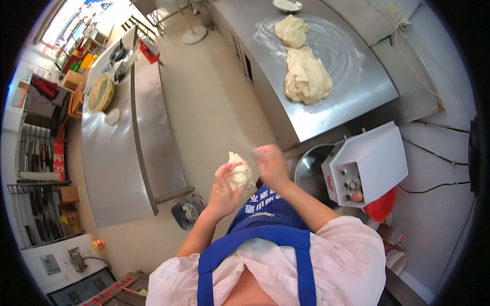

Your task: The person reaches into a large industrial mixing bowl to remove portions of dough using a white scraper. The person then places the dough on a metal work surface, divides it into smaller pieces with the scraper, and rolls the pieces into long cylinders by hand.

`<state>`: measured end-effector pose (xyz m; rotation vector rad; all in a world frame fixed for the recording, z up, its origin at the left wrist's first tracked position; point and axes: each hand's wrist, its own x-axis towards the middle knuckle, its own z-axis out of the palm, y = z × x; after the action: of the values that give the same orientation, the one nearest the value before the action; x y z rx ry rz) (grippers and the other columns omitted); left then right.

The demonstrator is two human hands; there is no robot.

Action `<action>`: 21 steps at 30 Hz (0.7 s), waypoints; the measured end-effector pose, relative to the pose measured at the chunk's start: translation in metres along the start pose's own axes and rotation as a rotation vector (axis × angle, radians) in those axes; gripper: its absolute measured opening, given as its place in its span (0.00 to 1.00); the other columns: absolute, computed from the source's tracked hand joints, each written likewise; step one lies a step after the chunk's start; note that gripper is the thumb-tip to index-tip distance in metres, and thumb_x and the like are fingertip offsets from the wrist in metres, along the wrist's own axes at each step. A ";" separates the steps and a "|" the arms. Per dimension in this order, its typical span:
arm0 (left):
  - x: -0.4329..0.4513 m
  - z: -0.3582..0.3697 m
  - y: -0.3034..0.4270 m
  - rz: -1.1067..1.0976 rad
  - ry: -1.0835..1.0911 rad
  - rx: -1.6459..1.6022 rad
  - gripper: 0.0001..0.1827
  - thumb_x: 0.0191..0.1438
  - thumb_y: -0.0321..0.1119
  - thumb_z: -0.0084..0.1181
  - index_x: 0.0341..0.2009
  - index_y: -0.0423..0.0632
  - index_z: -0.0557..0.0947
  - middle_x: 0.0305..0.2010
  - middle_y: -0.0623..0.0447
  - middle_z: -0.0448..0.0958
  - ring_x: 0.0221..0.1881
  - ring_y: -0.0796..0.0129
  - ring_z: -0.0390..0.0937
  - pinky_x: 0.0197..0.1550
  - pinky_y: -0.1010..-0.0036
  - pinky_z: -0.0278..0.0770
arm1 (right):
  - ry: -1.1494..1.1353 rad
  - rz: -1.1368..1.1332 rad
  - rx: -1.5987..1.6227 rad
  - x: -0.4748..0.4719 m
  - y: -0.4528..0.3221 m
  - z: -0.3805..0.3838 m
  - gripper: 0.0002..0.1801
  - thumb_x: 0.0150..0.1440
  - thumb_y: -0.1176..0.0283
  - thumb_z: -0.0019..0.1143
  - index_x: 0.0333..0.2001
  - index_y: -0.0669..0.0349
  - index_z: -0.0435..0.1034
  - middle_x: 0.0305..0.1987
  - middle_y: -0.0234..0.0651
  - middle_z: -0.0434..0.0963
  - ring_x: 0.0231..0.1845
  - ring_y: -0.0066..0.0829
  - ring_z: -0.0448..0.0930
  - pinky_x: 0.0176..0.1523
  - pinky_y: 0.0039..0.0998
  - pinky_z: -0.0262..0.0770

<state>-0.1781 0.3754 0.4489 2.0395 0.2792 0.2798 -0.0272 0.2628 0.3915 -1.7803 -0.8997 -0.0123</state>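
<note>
My left hand [226,190] grips a torn lump of pale dough [240,174] in front of my blue apron, its ragged tip pointing up. To the right of it, apart from the lump, my right hand [271,164] is blurred, so its finger pose and any small content are unclear. On the steel worktable at the upper right lie two more masses of dough: a large folded one [307,78] and a smaller one [291,31] touching its far end. White flour is smeared around both.
A mixer with a white housing [373,164] and steel bowl [312,164] stands right of me. At left, a steel counter [111,164] bears a wide basket [101,93]. A lined bin [188,212] stands on the floor. A small bowl [287,5] sits beyond the dough.
</note>
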 end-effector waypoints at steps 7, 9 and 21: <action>0.116 -0.059 -0.048 -0.224 0.021 -0.115 0.44 0.56 0.22 0.56 0.68 0.47 0.41 0.60 0.41 0.68 0.59 0.56 0.70 0.58 0.63 0.71 | 0.133 0.462 0.304 0.134 0.135 0.001 0.14 0.59 0.66 0.54 0.43 0.65 0.71 0.38 0.46 0.81 0.36 0.38 0.82 0.42 0.37 0.77; 0.136 -0.095 -0.064 -0.247 0.047 0.055 0.43 0.56 0.24 0.57 0.68 0.46 0.44 0.59 0.40 0.69 0.58 0.53 0.72 0.59 0.63 0.71 | 0.190 0.626 0.464 0.204 0.165 -0.019 0.21 0.61 0.66 0.52 0.53 0.69 0.67 0.47 0.37 0.79 0.43 0.27 0.80 0.47 0.31 0.77; 0.397 -0.207 -0.066 -0.060 0.107 0.109 0.40 0.54 0.23 0.57 0.68 0.46 0.53 0.60 0.42 0.71 0.54 0.55 0.77 0.53 0.67 0.75 | 0.375 0.391 0.226 0.437 0.146 0.113 0.15 0.65 0.68 0.44 0.47 0.70 0.67 0.43 0.51 0.77 0.45 0.43 0.78 0.49 0.40 0.72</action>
<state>0.1273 0.7023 0.5167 2.1222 0.4295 0.3437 0.3229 0.5830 0.4096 -1.6413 -0.2668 0.0075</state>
